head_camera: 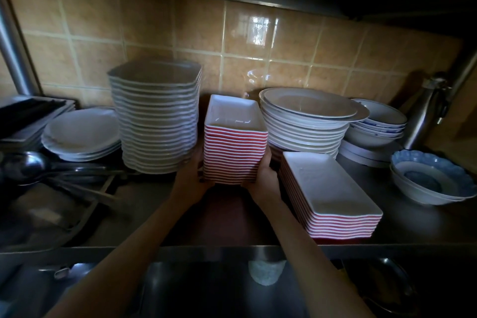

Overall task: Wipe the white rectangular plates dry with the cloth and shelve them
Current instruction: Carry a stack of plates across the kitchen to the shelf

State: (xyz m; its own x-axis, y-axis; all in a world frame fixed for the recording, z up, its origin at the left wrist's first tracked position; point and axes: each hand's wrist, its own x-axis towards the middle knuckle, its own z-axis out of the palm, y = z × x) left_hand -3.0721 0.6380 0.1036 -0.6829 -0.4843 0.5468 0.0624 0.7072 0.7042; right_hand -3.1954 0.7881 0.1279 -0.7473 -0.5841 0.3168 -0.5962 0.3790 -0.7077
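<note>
1. Head view, step in hand: a tall stack [235,144] of white rectangular plates with red undersides is held on the shelf [144,217], between a taller white pile [157,119] and round plates [307,124]. The shelving step is judged to be under way; no cloth can be made out with certainty, though a pale blur below the shelf edge may be one.

2. Hands: the left hand [192,175] is curled against the stack's left base and the right hand [263,175] grips its right base, fingers wrapped round the lower plates. Whether the stack rests fully on the shelf cannot be told in the dim light.

3. Next move, as a judgement: the stack is likely to be pushed back level and squared, and a steady, even grip on both sides is called for, since so tall a pile could lean.

4. Materials and shapes: the plates look glazed, smooth and hard, with raised rims. A lower, flatter stack of similar plates [333,196] lies just beside on the right. The shelf is dull metal; glossy tiles [258,41] stand behind.
</note>
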